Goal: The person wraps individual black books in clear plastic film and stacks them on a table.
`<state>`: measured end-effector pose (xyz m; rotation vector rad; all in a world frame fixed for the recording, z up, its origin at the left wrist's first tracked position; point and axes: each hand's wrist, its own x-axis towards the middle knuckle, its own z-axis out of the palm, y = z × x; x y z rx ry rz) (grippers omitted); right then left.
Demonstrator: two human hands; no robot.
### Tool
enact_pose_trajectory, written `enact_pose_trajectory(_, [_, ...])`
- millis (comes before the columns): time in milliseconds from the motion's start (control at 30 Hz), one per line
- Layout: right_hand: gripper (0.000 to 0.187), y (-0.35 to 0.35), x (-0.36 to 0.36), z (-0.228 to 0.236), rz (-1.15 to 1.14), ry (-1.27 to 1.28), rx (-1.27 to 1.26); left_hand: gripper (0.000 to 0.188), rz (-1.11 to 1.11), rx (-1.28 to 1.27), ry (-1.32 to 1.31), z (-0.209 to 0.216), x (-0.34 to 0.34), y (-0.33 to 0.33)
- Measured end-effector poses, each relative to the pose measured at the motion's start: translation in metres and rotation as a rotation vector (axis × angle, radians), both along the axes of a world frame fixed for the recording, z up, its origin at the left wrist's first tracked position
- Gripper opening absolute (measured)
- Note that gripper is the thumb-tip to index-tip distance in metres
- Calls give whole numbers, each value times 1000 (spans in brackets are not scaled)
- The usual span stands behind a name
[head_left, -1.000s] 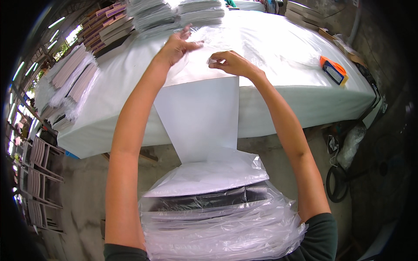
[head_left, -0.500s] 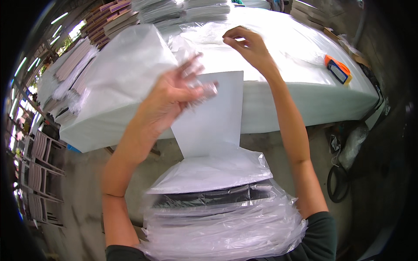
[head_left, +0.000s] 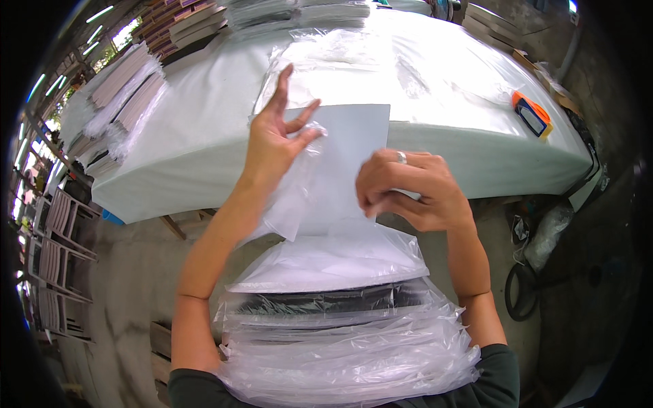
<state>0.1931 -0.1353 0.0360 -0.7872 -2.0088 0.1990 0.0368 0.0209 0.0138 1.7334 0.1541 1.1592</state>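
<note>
My left hand (head_left: 273, 139) is raised over the table's front edge, its index finger pointing up and other fingers partly spread. A clear plastic bag (head_left: 294, 194) is caught at its thumb and hangs below the palm. Beside it stands a flat pale grey-white board (head_left: 343, 146), leaning against the table edge. My right hand (head_left: 413, 190), a ring on one finger, is curled with its fingertips close to the board's right side; anything between them is hidden. Nearest my body is a pile of plastic-wrapped flat packs (head_left: 354, 364), with one dark layer near its top.
The table (head_left: 204, 170) has a pale cover. Wrapped stacks (head_left: 126, 102) stand at its left, more stacks (head_left: 299, 17) at the back. An orange and blue tape dispenser (head_left: 532, 114) lies at the right. Chairs (head_left: 64, 251) stand at the far left; a black ring-shaped object (head_left: 520, 289) is low on the right.
The large plastic bag has swung from the table's left side down below my left hand. My right hand has come down from above the table to the board's right side.
</note>
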Motion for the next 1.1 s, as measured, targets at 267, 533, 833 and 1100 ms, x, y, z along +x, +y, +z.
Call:
enact_pose_trajectory(267, [15,38,-15,-25,-416,-229,451,92,-498,-766,59,-9,-9,-2])
enact_pose_trajectory(533, [14,27,-23,-44,-127,-394,421,82,-73,-368,-34,0,-10,23])
enact_pose_trajectory(833, [11,22,-12,-41,-268,212,68,55,52,640,549,0,-14,-34])
enact_pose_trajectory(1100, [21,18,23,-50,112,-83,-782,27,-477,-438,-56,-55,-87,2])
